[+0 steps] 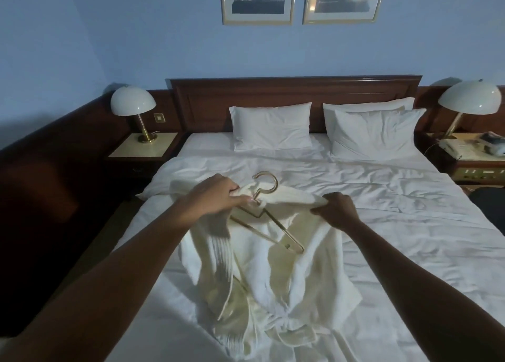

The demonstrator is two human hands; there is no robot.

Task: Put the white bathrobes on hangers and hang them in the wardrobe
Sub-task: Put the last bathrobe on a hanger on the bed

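A white bathrobe [276, 277] lies spread on the bed [410, 238], collar end toward the pillows. A gold hanger [269, 229] sits at its collar, the hook [266, 180] sticking out above the fabric and one arm slanting down to the right. My left hand [216, 195] grips the robe's collar fabric next to the hanger's neck. My right hand [337, 208] pinches the robe's right shoulder edge. The hanger's left arm is hidden under fabric and my left hand.
Two white pillows [272, 128] lean on the dark wooden headboard [295, 91]. Bedside tables with dome lamps [133, 105] stand on both sides; the right one carries a phone [453, 144]. Dark wall panelling runs along the left.
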